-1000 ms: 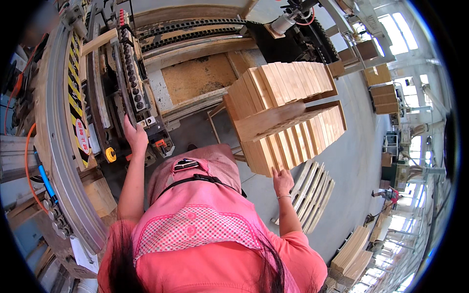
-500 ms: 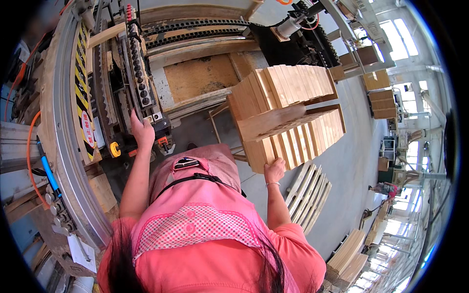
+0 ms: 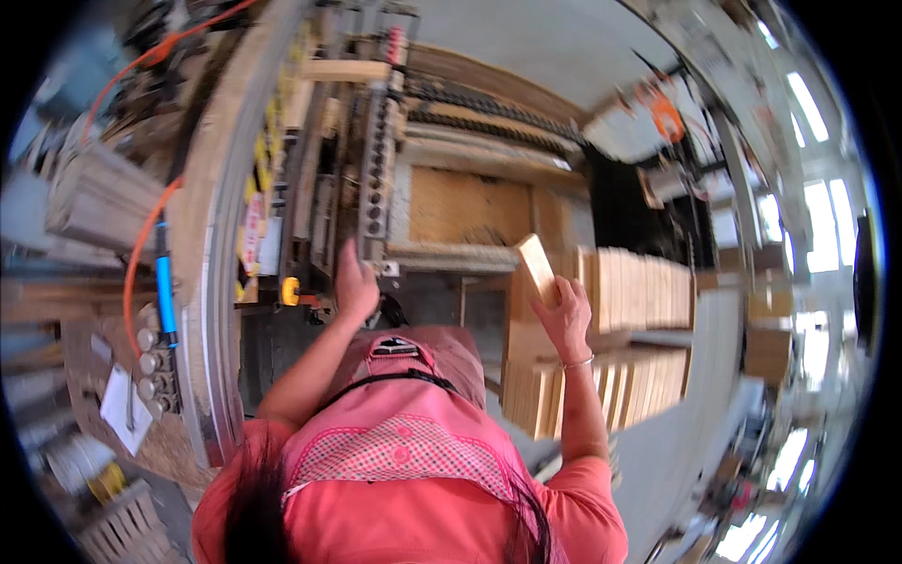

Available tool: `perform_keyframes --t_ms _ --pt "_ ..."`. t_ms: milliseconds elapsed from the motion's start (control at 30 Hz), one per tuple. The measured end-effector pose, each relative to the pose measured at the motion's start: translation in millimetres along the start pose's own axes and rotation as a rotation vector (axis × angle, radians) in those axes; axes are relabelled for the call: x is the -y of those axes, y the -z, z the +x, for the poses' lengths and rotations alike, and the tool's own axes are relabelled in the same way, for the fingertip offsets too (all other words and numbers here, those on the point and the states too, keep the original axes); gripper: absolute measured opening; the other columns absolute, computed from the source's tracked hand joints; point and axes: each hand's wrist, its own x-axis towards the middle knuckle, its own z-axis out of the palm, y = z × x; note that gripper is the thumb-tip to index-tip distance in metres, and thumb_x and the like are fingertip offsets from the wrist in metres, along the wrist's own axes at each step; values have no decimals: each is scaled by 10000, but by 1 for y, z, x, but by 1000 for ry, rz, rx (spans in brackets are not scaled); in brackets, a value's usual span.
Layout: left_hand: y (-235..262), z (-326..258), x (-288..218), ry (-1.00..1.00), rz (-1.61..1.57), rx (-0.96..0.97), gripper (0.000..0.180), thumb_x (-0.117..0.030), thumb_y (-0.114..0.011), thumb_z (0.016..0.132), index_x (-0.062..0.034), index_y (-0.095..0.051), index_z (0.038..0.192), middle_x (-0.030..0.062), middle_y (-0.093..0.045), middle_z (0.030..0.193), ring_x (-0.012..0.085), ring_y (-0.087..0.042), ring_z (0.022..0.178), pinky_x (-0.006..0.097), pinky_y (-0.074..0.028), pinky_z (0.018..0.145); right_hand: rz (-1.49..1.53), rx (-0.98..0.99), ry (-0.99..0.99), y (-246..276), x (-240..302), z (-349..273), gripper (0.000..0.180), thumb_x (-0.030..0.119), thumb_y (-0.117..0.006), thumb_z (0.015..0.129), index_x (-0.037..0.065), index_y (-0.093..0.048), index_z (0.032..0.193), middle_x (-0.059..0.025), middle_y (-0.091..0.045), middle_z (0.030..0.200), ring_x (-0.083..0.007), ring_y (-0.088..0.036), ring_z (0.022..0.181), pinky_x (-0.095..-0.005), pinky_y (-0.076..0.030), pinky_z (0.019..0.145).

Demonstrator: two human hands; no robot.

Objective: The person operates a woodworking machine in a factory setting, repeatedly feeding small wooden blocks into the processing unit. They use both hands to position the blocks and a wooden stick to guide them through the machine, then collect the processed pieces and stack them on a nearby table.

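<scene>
My right hand (image 3: 566, 318) is closed around one end of a short pale wood board (image 3: 536, 268), lifted above the stacked boards. Beneath it, two rows of similar boards, a far row (image 3: 644, 289) and a near row (image 3: 629, 385), stand packed on edge against a wooden panel (image 3: 520, 334). My left hand (image 3: 356, 289) is at the front end of a machine rail (image 3: 374, 179) lined with round dark rollers. One digit stretches forward along the rail; its other fingers are mostly hidden. I see nothing held in it. The picture is somewhat blurred.
On the left runs a long metal-edged beam (image 3: 211, 235) with yellow-black striping. A yellow knob (image 3: 289, 291) sticks out near my left forearm. A wood strip (image 3: 346, 70) lies across the rails. Behind the boards are a machine frame and drag chains (image 3: 489, 113).
My right hand has moved up and away from the near row's front and now holds a board. The view has turned, so everything shifts rightward. My left hand stays by the rail's end.
</scene>
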Motion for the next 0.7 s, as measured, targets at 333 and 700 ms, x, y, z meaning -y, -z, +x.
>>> perform_keyframes --t_ms 333,700 --pt "20 -7 -27 78 -63 -84 539 -109 -594 779 -4 -407 1274 209 -466 1256 362 -444 1169 398 -346 990 121 -39 780 -111 194 356 446 357 -744 650 55 -617 953 -121 -564 936 -291 -563 931 -394 -498 726" --pt "23 -31 -48 190 27 -281 477 -88 -594 758 -13 -465 1211 189 -509 1218 349 -476 1140 386 -364 979 -124 348 799 -195 281 460 478 419 -705 617 78 -655 949 -145 -661 904 -309 -638 862 -414 -518 731"
